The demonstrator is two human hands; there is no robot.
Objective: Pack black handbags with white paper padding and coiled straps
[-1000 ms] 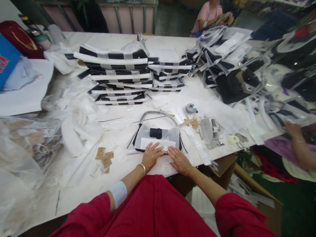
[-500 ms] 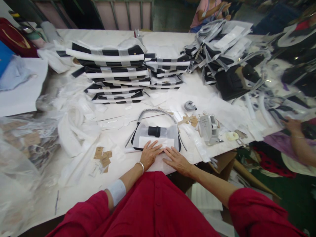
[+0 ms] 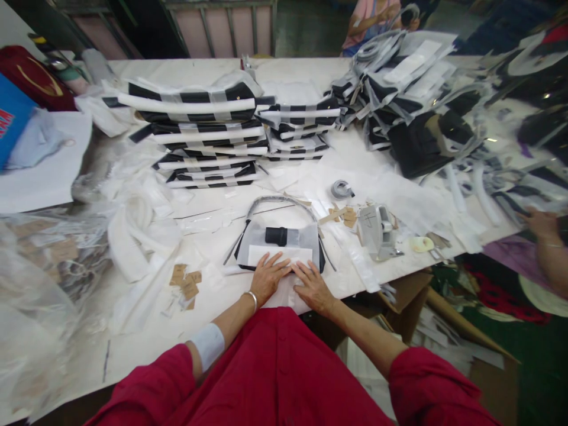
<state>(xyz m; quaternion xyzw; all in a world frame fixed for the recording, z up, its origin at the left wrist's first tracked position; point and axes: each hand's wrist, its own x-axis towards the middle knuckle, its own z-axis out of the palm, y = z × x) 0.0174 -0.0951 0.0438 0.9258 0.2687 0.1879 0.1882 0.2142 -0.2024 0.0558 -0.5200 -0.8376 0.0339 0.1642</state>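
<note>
A small black handbag (image 3: 279, 236) wrapped in white tissue lies at the near edge of the white table (image 3: 133, 331), its grey handle arching away from me. My left hand (image 3: 267, 278) lies flat on the white paper at the bag's near edge, fingers spread. My right hand (image 3: 312, 285) rests beside it, fingers stretched out on the same paper. Neither hand grips anything.
Stacks of wrapped black-and-white bags (image 3: 199, 136) stand behind. A tape dispenser (image 3: 377, 231), a tape roll (image 3: 341, 189) and brown tags (image 3: 186, 284) lie nearby. Crumpled plastic (image 3: 39, 278) fills the left. Another person's hand (image 3: 544, 228) is at right; a seated person (image 3: 368, 23) is across the table.
Both hands stay flat on the paper; the right hand has drawn slightly closer to the left. The camera view has shifted a little.
</note>
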